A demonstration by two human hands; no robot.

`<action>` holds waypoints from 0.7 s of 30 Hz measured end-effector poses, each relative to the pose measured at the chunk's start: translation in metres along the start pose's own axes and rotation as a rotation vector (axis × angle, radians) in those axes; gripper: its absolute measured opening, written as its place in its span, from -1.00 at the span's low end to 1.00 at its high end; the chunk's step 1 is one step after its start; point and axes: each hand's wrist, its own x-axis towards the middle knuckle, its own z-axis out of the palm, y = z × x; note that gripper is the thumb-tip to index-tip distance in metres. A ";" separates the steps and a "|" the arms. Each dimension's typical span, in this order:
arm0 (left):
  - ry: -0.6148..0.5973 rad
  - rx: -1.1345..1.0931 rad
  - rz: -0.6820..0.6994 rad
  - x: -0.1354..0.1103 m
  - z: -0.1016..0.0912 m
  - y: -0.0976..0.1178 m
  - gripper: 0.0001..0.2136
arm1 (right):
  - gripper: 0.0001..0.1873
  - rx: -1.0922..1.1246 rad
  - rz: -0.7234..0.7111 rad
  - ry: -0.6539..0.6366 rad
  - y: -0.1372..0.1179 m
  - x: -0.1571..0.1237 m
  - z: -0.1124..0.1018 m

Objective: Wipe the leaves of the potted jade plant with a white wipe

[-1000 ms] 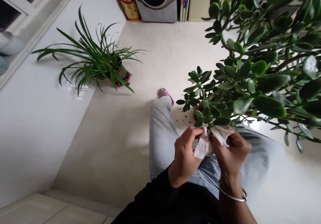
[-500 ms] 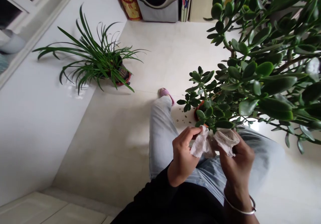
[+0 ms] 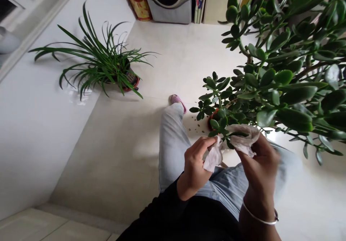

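Observation:
My left hand [image 3: 194, 167] is closed, with a crumpled white tissue [image 3: 213, 157] pinched between thumb and fingers. A second wad of tissue [image 3: 248, 146] is in my right hand [image 3: 261, 165], folded around a green leaf [image 3: 239, 134] at the low front of a jade plant [image 3: 286, 89]. The leaf's upper face shows between the folds. Whether the two wads join is unclear. Some fingertips of both hands are hidden behind the tissue. Thick branches of the plant spread above and to the right of my hands.
Part of the jade plant's reddish pot [image 3: 211, 119] shows beneath the leaves, with small dark bits on the floor [image 3: 146, 125] beside it. A long-leaved potted plant [image 3: 108, 68] stands by the white wall. A front-loading washing machine [image 3: 171, 7] is at the back. My knees flank the pot.
My right hand has moved slightly up and right, and its tissue now opens around the leaf. The left hand has shifted slightly left and still grips its tissue.

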 end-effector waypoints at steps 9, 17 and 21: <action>-0.009 -0.018 0.099 0.005 -0.002 -0.001 -0.75 | -0.69 0.096 0.089 -0.216 -0.006 0.025 -0.008; 0.014 -0.018 0.060 0.006 -0.001 -0.001 -0.75 | -0.82 -0.061 0.038 -0.076 -0.004 0.015 -0.011; 0.022 -0.022 -0.001 0.006 -0.001 -0.001 -0.79 | -0.91 -0.155 0.000 -0.017 -0.001 0.014 -0.011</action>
